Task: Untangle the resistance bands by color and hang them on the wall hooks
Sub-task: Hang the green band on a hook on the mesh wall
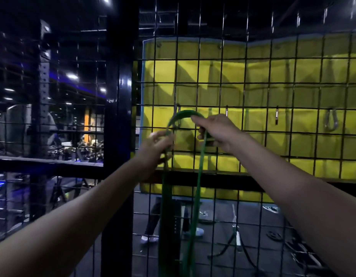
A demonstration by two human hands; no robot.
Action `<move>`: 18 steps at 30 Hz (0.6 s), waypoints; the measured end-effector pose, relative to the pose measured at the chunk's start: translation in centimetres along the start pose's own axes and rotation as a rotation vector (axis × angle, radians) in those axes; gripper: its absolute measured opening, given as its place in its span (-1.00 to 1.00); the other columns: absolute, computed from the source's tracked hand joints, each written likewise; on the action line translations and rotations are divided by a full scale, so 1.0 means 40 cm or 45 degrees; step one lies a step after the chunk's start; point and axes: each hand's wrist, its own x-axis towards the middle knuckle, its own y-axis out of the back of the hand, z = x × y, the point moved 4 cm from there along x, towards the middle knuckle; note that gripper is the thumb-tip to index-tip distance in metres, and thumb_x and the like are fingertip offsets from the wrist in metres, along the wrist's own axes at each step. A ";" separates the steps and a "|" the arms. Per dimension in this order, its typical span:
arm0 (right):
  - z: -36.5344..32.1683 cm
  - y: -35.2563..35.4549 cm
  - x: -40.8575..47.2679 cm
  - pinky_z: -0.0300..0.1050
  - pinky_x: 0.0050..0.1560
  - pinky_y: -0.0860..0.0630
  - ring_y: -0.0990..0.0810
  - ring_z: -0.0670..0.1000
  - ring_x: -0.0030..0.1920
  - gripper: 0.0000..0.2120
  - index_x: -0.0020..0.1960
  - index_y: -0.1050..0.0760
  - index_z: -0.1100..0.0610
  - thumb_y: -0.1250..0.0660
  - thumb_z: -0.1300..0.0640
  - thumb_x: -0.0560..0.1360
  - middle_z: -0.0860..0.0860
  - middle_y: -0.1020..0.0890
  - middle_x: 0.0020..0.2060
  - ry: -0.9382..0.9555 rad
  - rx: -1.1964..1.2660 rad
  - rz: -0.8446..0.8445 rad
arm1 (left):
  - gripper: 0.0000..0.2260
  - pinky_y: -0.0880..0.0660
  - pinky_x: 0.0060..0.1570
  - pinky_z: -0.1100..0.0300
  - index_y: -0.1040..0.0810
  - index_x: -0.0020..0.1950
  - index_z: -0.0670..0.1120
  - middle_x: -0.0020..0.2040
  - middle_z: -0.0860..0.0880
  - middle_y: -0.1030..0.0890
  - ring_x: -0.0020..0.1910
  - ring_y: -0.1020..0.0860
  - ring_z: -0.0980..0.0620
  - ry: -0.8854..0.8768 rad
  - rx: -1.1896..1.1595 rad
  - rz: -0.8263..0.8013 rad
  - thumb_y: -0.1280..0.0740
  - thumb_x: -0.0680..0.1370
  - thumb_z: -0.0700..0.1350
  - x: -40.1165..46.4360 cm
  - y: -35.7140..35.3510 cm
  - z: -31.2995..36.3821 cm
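Two bare forearms reach forward and upward from the lower corners, converging toward the middle. The left hand (159, 143) is raised with fingers curled closed in a grip. The right hand (215, 130) sits slightly higher and just beside it, back of hand up, fingers pinched forward and thumb tucked beneath.

Both hands hold a green band (195, 176) up against a black wire grid (253, 96) backed by a yellow mat (233, 72). The left hand (159, 142) grips one side and the right hand (215, 130) pinches the other, the loop arching by a metal clip (177, 116). More clips (331, 119) hang to the right.
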 end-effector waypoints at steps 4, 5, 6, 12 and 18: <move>0.048 -0.044 0.026 -0.01 0.01 -0.52 -0.56 0.06 -0.02 -0.74 -0.04 -0.50 0.11 -0.40 -0.07 0.42 0.08 -0.61 -0.07 0.027 -0.189 -0.225 | -0.78 -0.49 -0.14 0.19 -0.49 0.19 -0.04 0.08 -0.07 -0.54 0.01 -0.54 0.06 -0.150 0.078 0.259 -0.20 0.59 -0.02 0.064 0.057 0.086; 0.058 -0.054 0.032 -0.02 0.05 -0.52 -0.57 0.06 0.03 -0.73 -0.02 -0.52 0.09 -0.40 -0.08 0.42 0.07 -0.62 -0.03 0.020 -0.181 -0.304 | -0.76 -0.46 -0.18 0.22 -0.51 0.19 -0.08 0.03 -0.08 -0.56 -0.05 -0.53 0.08 -0.179 0.129 0.304 -0.21 0.59 -0.03 0.078 0.063 0.101; 0.064 -0.063 0.039 -0.02 0.10 -0.52 -0.58 0.05 0.05 -0.70 0.02 -0.54 0.11 -0.39 -0.09 0.43 0.07 -0.63 -0.01 -0.001 -0.135 -0.391 | -0.75 -0.43 -0.23 0.23 -0.53 0.19 -0.11 -0.02 -0.08 -0.56 -0.11 -0.51 0.09 -0.205 0.177 0.344 -0.22 0.59 -0.04 0.093 0.068 0.113; 0.018 -0.055 0.131 0.06 0.14 -0.50 -0.59 0.14 -0.03 -0.74 -0.09 -0.56 0.17 -0.21 0.02 0.57 0.11 -0.61 -0.15 0.248 -0.262 -0.177 | -0.87 -0.44 -0.16 0.19 -0.59 0.02 -0.02 0.02 -0.03 -0.59 0.01 -0.53 0.07 -0.260 0.371 0.316 -0.28 0.56 -0.04 0.151 0.058 0.123; -0.023 -0.092 0.211 -0.15 -0.24 -0.35 -0.47 0.08 -0.10 -0.65 0.12 -0.49 0.28 -0.14 0.01 0.60 0.12 -0.51 -0.15 0.273 -0.553 -0.062 | -0.82 -0.43 -0.19 0.18 -0.58 0.05 -0.09 -0.08 -0.01 -0.63 -0.02 -0.57 0.05 -0.278 0.338 0.284 -0.37 0.50 -0.06 0.192 0.045 0.112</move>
